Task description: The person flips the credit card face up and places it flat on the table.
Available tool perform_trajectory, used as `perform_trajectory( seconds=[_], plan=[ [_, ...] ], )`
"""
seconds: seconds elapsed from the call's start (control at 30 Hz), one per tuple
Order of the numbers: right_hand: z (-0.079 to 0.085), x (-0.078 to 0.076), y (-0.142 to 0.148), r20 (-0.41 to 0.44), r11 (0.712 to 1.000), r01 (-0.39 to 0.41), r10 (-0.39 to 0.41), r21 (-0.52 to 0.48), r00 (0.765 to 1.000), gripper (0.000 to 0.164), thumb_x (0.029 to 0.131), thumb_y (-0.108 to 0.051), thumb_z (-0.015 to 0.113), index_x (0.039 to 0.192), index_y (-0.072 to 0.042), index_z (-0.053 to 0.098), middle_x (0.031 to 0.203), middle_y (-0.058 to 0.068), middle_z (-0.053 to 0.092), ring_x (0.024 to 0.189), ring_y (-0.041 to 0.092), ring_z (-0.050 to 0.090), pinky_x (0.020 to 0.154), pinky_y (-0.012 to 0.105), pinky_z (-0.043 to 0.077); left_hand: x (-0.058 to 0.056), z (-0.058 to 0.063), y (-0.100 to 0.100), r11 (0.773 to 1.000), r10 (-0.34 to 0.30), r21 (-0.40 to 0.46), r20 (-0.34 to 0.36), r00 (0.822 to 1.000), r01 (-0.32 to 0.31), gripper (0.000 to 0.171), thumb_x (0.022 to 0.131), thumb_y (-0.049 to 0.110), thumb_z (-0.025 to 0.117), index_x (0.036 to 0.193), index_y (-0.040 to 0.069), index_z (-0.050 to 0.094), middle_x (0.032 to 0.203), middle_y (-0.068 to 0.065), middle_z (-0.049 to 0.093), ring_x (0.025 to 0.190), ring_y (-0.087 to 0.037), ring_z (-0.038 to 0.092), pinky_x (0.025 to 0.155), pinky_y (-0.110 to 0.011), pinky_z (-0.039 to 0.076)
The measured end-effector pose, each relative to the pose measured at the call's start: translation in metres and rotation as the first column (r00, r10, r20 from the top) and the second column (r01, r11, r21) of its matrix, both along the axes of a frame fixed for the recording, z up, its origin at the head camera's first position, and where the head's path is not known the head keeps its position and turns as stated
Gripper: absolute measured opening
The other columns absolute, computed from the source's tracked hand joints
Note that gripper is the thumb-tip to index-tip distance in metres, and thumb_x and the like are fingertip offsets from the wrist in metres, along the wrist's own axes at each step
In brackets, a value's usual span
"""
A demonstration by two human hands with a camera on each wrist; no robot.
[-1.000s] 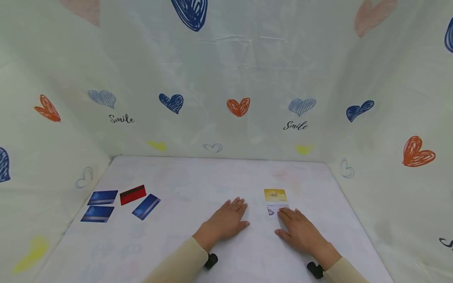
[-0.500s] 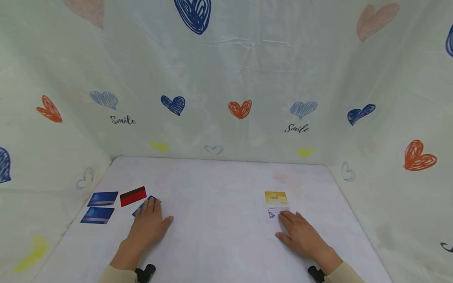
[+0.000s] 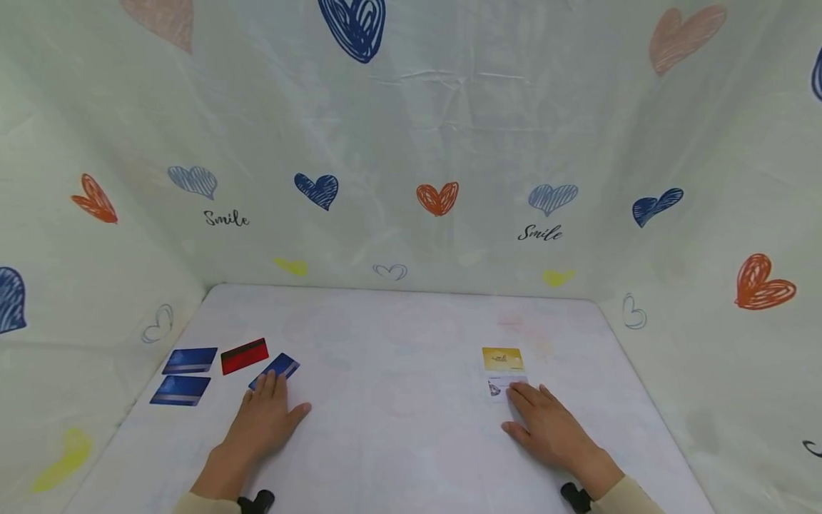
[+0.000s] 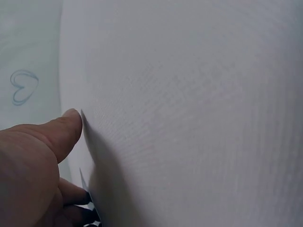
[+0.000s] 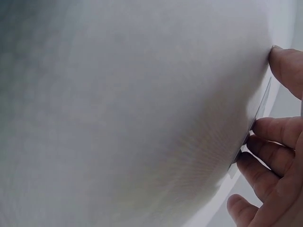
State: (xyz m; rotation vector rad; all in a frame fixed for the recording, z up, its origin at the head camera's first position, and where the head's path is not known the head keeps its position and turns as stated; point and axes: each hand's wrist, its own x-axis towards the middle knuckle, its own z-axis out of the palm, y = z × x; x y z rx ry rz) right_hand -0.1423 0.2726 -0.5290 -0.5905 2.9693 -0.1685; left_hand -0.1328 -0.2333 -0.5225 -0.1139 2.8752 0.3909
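Observation:
My left hand [image 3: 262, 425] reaches to the left part of the table, its straight fingertips resting on the lower edge of a tilted blue card [image 3: 287, 365]. Its thumb points off to the right, apart from the card. On the right side, my right hand [image 3: 554, 432] lies with extended fingertips on a white card [image 3: 495, 387], covering that card's right part. Directly above the white card lies a yellow card [image 3: 504, 359], edge to edge with it. In the right wrist view, several fingers [image 5: 277, 132] press on the thin card [image 5: 263, 99], seen nearly edge-on.
Left of the tilted card lie a red card [image 3: 245, 356] with a dark stripe, an upper blue card [image 3: 190, 360] and a lower blue card [image 3: 180, 390]. All are flat on the white table [image 3: 398, 428]. A heart-printed curtain [image 3: 385, 128] encloses the back and sides.
My left hand has gone from the table's middle to the tilted blue card on the left, which has shifted slightly right. My right hand stays on the white card.

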Motion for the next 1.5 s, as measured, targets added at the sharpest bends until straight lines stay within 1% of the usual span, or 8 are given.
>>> perform_trajectory(
  seconds=[0.27,0.43,0.67,1.0,1.17,1.33,1.4,1.5],
  plan=[
    [-0.001,0.000,0.000,-0.007,1.000,0.000,0.000,0.009,1.000,0.071,0.101,-0.049,0.068,0.152,-0.002,0.053,0.160,0.015,0.050,0.151,0.035,0.045,0.126,0.059,0.029,-0.003,-0.004,0.005,0.999,-0.049,0.002,-0.036,0.998,0.049,0.097,0.099,0.049,0.069,0.156,-0.018,0.028,0.165,-0.041,0.022,0.155,-0.058,0.016,0.122,-0.072,0.015],
    [0.000,0.000,0.000,-0.018,1.000,-0.004,0.004,0.005,1.000,0.072,0.101,-0.047,0.069,0.152,-0.001,0.052,0.160,0.017,0.050,0.150,0.036,0.045,0.126,0.059,0.030,-0.006,-0.005,0.014,0.993,-0.115,0.015,-0.052,0.992,0.116,0.094,0.099,0.050,0.069,0.156,-0.015,0.033,0.165,-0.038,0.026,0.155,-0.057,0.020,0.123,-0.071,0.017],
    [0.000,0.002,-0.002,-0.042,1.000,-0.014,0.014,-0.002,0.999,0.072,0.099,-0.046,0.071,0.151,0.001,0.053,0.158,0.018,0.051,0.149,0.037,0.047,0.125,0.058,0.031,-0.008,-0.006,0.032,0.975,-0.213,0.047,-0.085,0.973,0.217,0.090,0.098,0.051,0.070,0.156,-0.012,0.039,0.165,-0.035,0.030,0.155,-0.054,0.025,0.123,-0.070,0.021],
    [0.004,-0.003,-0.007,-0.095,0.998,-0.065,0.065,0.002,0.993,0.076,0.097,-0.048,0.074,0.152,0.001,0.052,0.158,0.018,0.051,0.147,0.035,0.048,0.125,0.056,0.032,-0.015,-0.005,0.066,0.958,-0.273,0.068,-0.069,0.959,0.278,0.089,0.097,0.053,0.071,0.156,-0.007,0.042,0.167,-0.027,0.034,0.159,-0.044,0.027,0.128,-0.061,0.023],
    [0.007,-0.008,-0.020,-0.129,0.992,-0.119,0.112,-0.042,0.985,0.075,0.097,-0.045,0.075,0.150,0.002,0.053,0.156,0.019,0.053,0.146,0.035,0.050,0.124,0.057,0.034,-0.017,-0.004,0.089,0.944,-0.318,0.080,-0.047,0.947,0.321,0.090,0.097,0.055,0.070,0.158,-0.004,0.042,0.169,-0.024,0.033,0.160,-0.041,0.025,0.129,-0.058,0.022],
    [0.010,-0.020,-0.043,-0.185,0.984,-0.169,0.156,-0.054,0.970,0.075,0.097,-0.044,0.075,0.150,0.004,0.052,0.156,0.020,0.053,0.145,0.035,0.051,0.122,0.057,0.037,-0.019,-0.005,0.108,0.927,-0.367,0.073,-0.033,0.930,0.368,0.090,0.098,0.059,0.067,0.159,-0.002,0.041,0.170,-0.021,0.031,0.161,-0.039,0.025,0.129,-0.056,0.022],
    [0.011,-0.025,-0.054,-0.188,0.981,-0.186,0.172,-0.058,0.967,0.075,0.097,-0.043,0.075,0.151,0.004,0.051,0.156,0.020,0.052,0.146,0.035,0.050,0.122,0.056,0.037,-0.020,-0.005,0.114,0.918,-0.390,0.064,-0.033,0.920,0.392,0.090,0.098,0.059,0.066,0.160,-0.001,0.040,0.171,-0.021,0.031,0.161,-0.038,0.026,0.130,-0.056,0.022],
    [0.014,-0.032,-0.074,-0.160,0.977,-0.205,0.193,-0.059,0.968,0.076,0.098,-0.045,0.074,0.152,0.002,0.050,0.158,0.018,0.051,0.147,0.034,0.049,0.124,0.055,0.035,-0.021,-0.006,0.124,0.905,-0.420,0.062,-0.040,0.907,0.421,0.088,0.098,0.059,0.067,0.159,0.000,0.042,0.170,-0.020,0.033,0.160,-0.037,0.028,0.129,-0.056,0.023]
  ],
)
